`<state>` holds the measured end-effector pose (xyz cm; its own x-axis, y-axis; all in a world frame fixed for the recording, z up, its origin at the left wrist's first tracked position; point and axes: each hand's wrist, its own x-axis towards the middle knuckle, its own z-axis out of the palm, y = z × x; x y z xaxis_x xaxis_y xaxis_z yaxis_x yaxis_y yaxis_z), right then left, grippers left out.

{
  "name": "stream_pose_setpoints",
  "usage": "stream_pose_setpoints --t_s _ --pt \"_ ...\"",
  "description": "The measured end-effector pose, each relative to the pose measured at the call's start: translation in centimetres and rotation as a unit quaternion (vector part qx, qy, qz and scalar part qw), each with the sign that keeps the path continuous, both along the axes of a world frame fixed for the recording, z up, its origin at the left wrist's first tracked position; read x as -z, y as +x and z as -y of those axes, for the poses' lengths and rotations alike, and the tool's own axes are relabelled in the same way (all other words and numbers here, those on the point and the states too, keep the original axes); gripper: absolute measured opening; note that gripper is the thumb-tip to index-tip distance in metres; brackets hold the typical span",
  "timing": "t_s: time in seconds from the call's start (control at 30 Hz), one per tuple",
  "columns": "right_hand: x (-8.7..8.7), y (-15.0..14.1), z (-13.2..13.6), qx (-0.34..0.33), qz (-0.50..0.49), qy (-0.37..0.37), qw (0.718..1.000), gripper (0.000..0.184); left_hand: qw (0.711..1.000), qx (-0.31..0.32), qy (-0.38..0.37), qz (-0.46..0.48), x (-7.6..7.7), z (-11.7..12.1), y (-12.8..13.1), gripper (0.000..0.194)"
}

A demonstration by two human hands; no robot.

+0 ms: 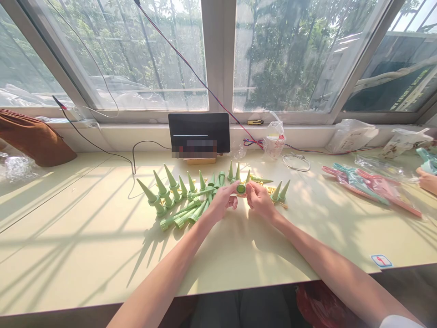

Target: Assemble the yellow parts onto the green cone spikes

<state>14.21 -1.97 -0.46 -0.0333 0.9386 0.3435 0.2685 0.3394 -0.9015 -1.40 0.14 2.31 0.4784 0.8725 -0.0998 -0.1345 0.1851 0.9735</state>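
While a green piece (241,188) is held just above the worktop (290,264), light, stiff and fairly smooth plastic is suggested, probably best gripped around its rim. Its round end is turned toward the camera; the long axis seems to run away from view, and its far end cannot be made out. The piece is pinched by the left hand (223,200), other fingers loosely curled. The right hand (259,198) is bunched beside it; whether its fingertips are closed on it cannot be told.
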Motion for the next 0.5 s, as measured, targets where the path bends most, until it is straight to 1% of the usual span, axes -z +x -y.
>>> stream_pose_setpoints --t_s 0.3,0.5 --pt "0.09 0.01 -0.24 0.001 -0.010 -0.002 1.000 0.048 1.000 -0.006 0.015 0.009 0.47 -0.17 -0.07 0.045" --pt "-0.18 0.00 -0.08 0.007 -0.009 -0.006 1.000 0.049 0.999 0.010 0.037 0.006 0.52 -0.08 -0.22 0.043"
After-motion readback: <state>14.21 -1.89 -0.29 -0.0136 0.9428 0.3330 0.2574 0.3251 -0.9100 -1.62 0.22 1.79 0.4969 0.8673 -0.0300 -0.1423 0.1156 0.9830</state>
